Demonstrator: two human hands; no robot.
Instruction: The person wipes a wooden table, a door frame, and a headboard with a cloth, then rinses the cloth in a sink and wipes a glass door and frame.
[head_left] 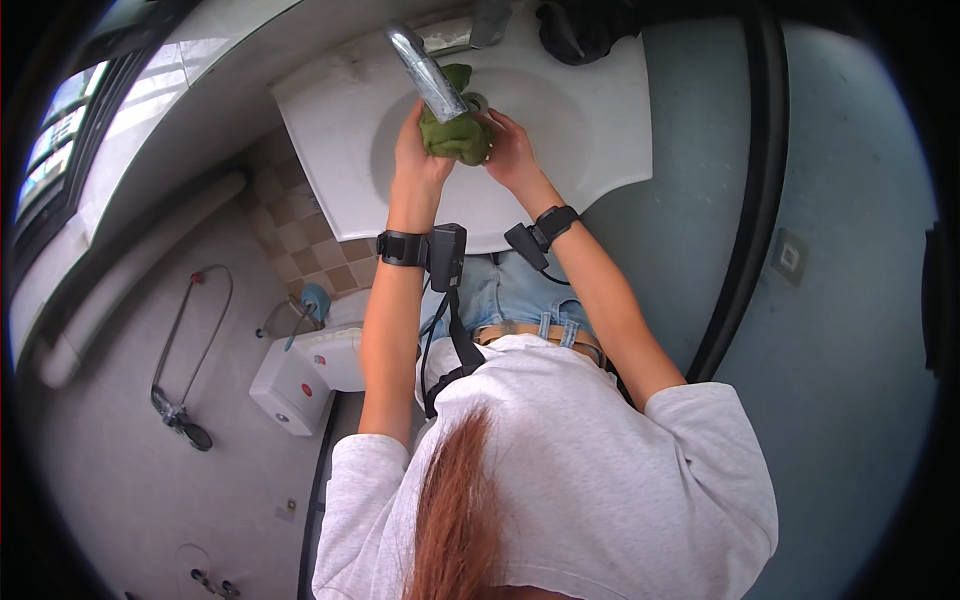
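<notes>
A bunched green cloth (455,138) is between my two hands over the white washbasin (590,130), right beneath the metal faucet (428,75). My left hand (415,152) is closed on the cloth's left side, its fingers partly hidden behind the folds. On the other side my right hand (512,150) grips the cloth with curled fingers. The faucet's spout covers part of the cloth's upper end. Whether water is running cannot be made out.
A black object (585,30) lies on the basin's far right corner. Left of me are a white toilet tank (290,388) and a wall-mounted hand shower (185,425). Black straps with small devices (447,257) sit on both my forearms, with cables hanging down.
</notes>
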